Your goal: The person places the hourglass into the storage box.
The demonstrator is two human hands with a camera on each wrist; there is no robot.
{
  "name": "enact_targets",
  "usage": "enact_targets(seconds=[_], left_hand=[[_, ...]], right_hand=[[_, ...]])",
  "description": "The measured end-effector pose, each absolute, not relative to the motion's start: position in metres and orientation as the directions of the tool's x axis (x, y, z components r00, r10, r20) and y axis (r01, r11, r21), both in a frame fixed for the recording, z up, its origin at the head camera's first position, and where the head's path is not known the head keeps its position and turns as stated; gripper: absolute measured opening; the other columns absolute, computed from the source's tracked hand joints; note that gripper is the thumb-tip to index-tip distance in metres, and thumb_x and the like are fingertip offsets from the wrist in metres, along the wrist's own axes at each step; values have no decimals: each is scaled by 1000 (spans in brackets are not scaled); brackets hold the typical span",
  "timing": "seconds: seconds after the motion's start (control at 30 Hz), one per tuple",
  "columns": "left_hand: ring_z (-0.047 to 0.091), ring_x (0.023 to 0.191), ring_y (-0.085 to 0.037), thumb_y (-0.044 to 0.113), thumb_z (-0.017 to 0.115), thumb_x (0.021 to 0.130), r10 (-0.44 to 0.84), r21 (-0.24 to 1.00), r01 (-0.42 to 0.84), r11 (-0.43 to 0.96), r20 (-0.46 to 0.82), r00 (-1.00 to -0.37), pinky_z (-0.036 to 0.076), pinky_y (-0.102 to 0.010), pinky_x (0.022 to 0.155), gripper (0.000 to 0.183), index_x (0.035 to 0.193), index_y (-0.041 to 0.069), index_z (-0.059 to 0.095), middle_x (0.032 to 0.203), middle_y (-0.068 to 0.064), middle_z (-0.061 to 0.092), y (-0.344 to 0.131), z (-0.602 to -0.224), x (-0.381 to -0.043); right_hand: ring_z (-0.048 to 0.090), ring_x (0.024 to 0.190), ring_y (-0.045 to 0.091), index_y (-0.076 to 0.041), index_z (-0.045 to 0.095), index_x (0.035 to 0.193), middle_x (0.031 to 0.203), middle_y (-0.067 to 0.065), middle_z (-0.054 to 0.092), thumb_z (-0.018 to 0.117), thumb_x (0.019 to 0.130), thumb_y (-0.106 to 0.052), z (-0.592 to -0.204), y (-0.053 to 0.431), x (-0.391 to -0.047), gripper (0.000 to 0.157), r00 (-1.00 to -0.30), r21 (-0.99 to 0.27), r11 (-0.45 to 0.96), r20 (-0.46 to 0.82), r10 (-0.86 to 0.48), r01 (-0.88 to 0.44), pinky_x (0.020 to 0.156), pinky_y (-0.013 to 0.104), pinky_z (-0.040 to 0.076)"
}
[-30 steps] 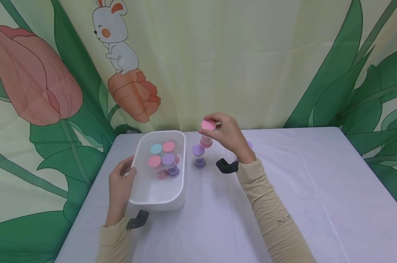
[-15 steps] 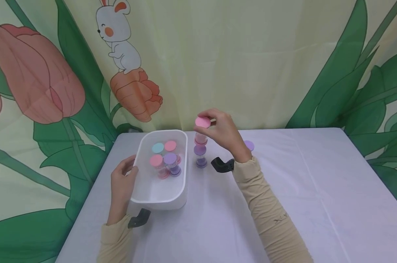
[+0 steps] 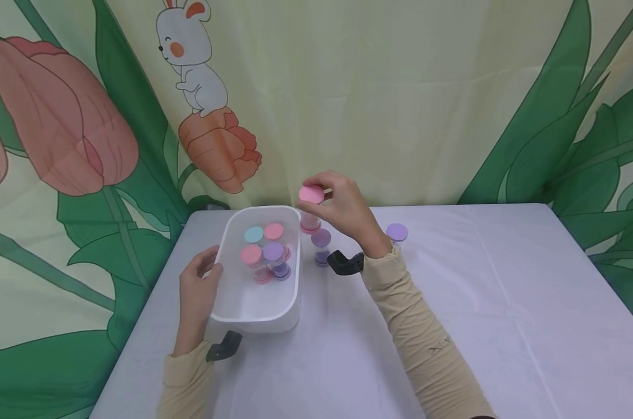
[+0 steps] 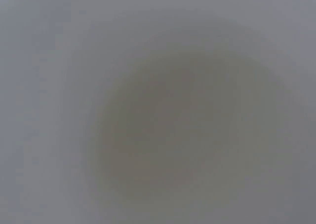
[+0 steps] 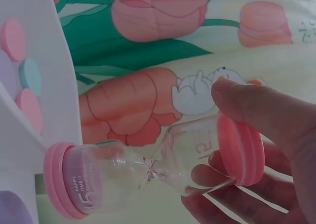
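Note:
My right hand (image 3: 342, 206) pinches a pink-capped sand timer (image 3: 310, 223) by its top cap, raised beside the far right side of a white bin (image 3: 256, 320). In the right wrist view, the sand timer (image 5: 148, 167) has clear glass, pink ends and a printed 15, with thumb and fingers round one cap. My left hand (image 3: 198, 285) touches the bin's left side with thumb and fingertips at the rim. Inside the bin stand several timers: a blue one (image 3: 254, 234), a purple one (image 3: 274, 253), and pink ones (image 3: 252, 255). The left wrist view is a grey blur.
A purple sand timer (image 3: 321, 238) stands on the white-covered table (image 3: 348, 349) just right of the bin. Another purple timer (image 3: 397, 233) stands farther right, partly behind the right sleeve. A printed curtain (image 3: 379, 105) hangs behind the table.
My right hand has carried the pink sand timer leftward, closer to the bin's right rim. The purple timer at the right has come out from behind the forearm. My left hand stays at the bin.

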State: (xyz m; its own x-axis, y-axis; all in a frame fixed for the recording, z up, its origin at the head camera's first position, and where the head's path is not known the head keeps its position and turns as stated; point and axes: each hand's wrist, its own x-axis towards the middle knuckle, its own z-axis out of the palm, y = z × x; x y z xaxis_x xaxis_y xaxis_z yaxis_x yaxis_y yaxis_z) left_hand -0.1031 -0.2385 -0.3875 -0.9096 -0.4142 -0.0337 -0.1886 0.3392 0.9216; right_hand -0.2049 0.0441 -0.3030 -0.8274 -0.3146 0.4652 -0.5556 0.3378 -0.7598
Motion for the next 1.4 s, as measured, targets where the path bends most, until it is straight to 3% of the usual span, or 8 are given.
enact_targets(seconds=[0.33, 0.7, 1.13, 1.4], left_hand=[[65, 114, -30, 18, 49, 98, -408, 922, -177, 343, -23, -913, 56, -47, 90, 43, 140, 19, 56, 137, -9, 60, -239, -389, -103], [66, 111, -27, 21, 49, 97, -419, 920, -197, 340, -39, -907, 59, -36, 83, 43, 140, 21, 56, 135, -6, 61, -240, -391, -104], [64, 115, -30, 22, 50, 98, -405, 922, -175, 345, -22, -914, 57, -46, 89, 42, 140, 20, 56, 137, -8, 60, -239, -392, -105], [64, 113, -26, 24, 49, 99, -419, 911, -210, 354, -46, -907, 57, -41, 89, 42, 140, 22, 56, 137, -5, 60, -239, -390, -104]], right_hand=[[63, 95, 14, -1, 71, 110, 106, 6, 69, 83, 79, -18, -303, 32, -201, 37, -824, -771, 315, 452, -340, -553, 84, 25, 57], [62, 97, 14, -3, 71, 110, 107, 5, 68, 82, 80, -18, -305, 17, -198, 36, -804, -761, 298, 462, -374, -576, 85, 23, 55], [63, 92, 11, -4, 72, 108, 102, 3, 69, 83, 79, -19, -306, 0, -195, 35, -791, -768, 271, 452, -413, -580, 84, 21, 54], [63, 89, 10, -2, 72, 106, 101, 4, 70, 83, 79, -17, -315, -14, -193, 33, -772, -784, 218, 447, -453, -582, 83, 21, 56]])
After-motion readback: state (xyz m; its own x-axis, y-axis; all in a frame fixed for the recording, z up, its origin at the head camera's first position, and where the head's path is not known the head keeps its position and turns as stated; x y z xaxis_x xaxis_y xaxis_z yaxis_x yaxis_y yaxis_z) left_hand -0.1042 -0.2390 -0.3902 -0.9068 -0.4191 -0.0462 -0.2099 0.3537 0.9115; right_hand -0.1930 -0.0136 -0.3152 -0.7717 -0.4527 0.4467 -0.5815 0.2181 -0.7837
